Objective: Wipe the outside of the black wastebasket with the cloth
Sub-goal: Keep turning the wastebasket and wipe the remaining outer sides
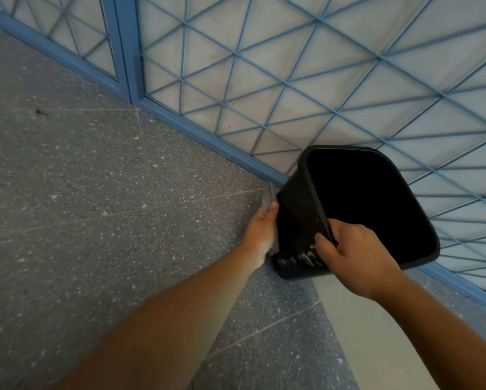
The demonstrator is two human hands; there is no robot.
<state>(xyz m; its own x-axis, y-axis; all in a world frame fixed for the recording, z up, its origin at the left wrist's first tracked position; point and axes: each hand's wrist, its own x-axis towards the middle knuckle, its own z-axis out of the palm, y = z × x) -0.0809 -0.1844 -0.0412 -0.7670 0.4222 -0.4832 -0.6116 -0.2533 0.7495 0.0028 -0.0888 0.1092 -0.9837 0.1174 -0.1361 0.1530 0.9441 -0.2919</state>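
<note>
The black wastebasket [301, 215] is tilted, its dark opening turned up and to the right. My right hand [348, 254] grips its near rim, thumb on the outer wall. My left hand [261, 229] presses a grey cloth [268, 199] flat against the basket's left outer side. Most of the cloth is hidden between my palm and the wall. Whitish smears [298, 258] show low on the near outer wall.
A blue-framed panel with a blue wire grid [264, 94] runs diagonally right behind the basket. Grey speckled floor [95, 192] spreads to the left. A pale floor strip [362, 333] lies under my right forearm. A small dark speck [40, 111] lies far left.
</note>
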